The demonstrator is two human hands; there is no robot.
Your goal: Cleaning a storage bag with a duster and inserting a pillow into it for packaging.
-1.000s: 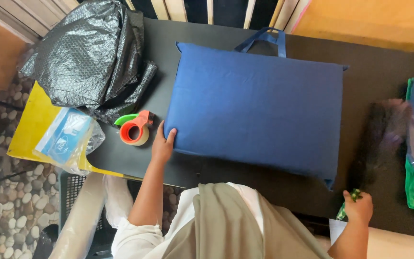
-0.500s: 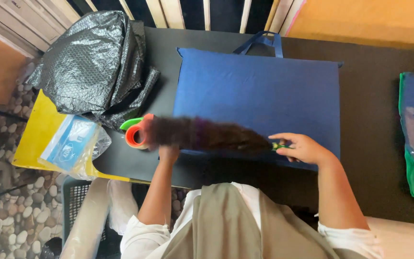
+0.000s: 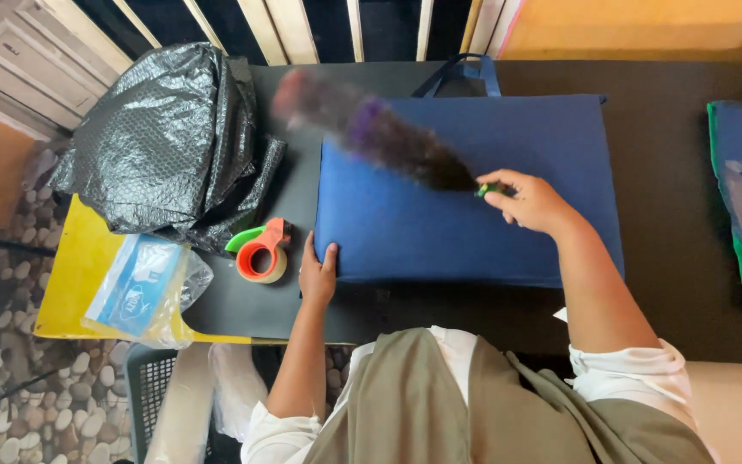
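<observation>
One blue bag (image 3: 465, 202) lies flat on the dark tabletop (image 3: 680, 198); the left hand (image 3: 318, 273) presses its corner, fingers spread, while the right hand's (image 3: 532, 200) grip closes around one feather duster (image 3: 371, 133), blurred. One tape dispenser (image 3: 261, 253) sits beside the bag.

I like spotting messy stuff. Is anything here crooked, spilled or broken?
Nothing is spilled or broken. The feather duster in the right hand looks smeared only because it is blurred, and the yellow board juts past the black table at its corner.
</observation>
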